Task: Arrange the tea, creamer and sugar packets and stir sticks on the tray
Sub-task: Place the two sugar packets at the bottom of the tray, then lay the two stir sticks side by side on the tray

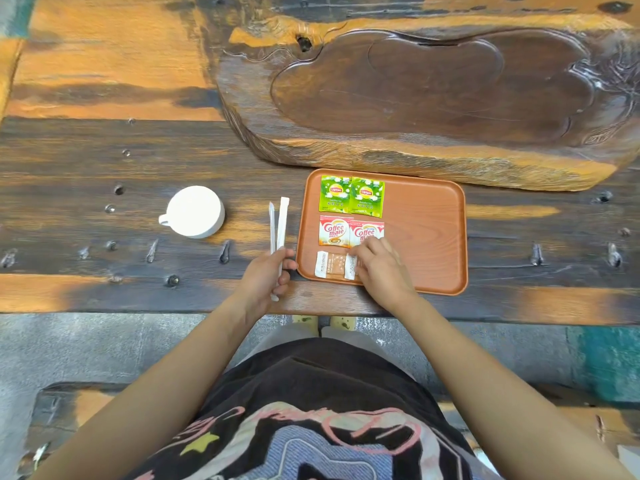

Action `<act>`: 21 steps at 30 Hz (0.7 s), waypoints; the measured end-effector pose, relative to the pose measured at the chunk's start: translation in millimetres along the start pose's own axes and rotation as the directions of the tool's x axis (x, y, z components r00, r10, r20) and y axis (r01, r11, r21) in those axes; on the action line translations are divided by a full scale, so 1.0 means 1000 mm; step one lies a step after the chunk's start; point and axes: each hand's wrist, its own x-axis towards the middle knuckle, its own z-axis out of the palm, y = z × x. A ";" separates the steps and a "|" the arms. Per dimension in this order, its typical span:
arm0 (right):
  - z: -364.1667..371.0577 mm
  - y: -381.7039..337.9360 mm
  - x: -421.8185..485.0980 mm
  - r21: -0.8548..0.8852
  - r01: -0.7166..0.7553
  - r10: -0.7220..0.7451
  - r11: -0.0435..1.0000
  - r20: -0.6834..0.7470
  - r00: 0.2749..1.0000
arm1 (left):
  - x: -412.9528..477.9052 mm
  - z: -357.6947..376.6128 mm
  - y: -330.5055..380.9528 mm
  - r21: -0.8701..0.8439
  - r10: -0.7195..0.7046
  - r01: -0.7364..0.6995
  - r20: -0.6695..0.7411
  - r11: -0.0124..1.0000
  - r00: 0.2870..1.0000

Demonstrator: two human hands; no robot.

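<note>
An orange-brown rectangular wooden tray (429, 237) sat just right of the frame's centre on the dark, weathered plank counter (86, 168), and most of the arranging looked done. Two green Lipton tea packets (351, 195) lay side by side at the tray's upper left, their edges slightly overlapping. Below them two red-and-white Coffee mate creamer packets (349, 232) formed a second row. A third row, nearest the lower edge, held a brown sugar packet with white ends (330, 265) and a second one mostly hidden under the right hand (379, 268), whose fingertips pressed down on it, apparently nudging it into line.

The left hand (266, 275), just left of the tray, was closed around the lower ends of two white paper-wrapped stir sticks (278, 226), which pointed toward the top of the frame and were still off the tray. Judging from this, the sticks were the only items left to place, and the bare right half of the tray had room for them.

A white ceramic cup with a handle (194, 216) stood on the counter at centre left, well apart from the tray. A large carved dark wooden tea board (433, 98) filled the upper right, just behind the tray. The counter showed orange worn patches and metal studs; grey stone floor was visible below its near edge.
</note>
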 end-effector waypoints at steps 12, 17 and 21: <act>-0.010 -0.003 0.004 0.372 -0.171 0.174 0.912 0.024 0.984 | -0.003 0.031 0.013 0.051 0.050 -0.061 0.186 0.997 0.981; -0.050 -0.016 0.018 0.778 -0.250 0.329 0.576 0.059 0.942 | -0.012 0.074 0.025 0.153 0.066 -0.125 0.341 0.980 0.938; -0.071 -0.010 0.015 0.832 -0.243 0.390 0.498 0.035 0.920 | -0.018 0.107 0.035 0.165 0.092 -0.174 0.413 0.971 0.906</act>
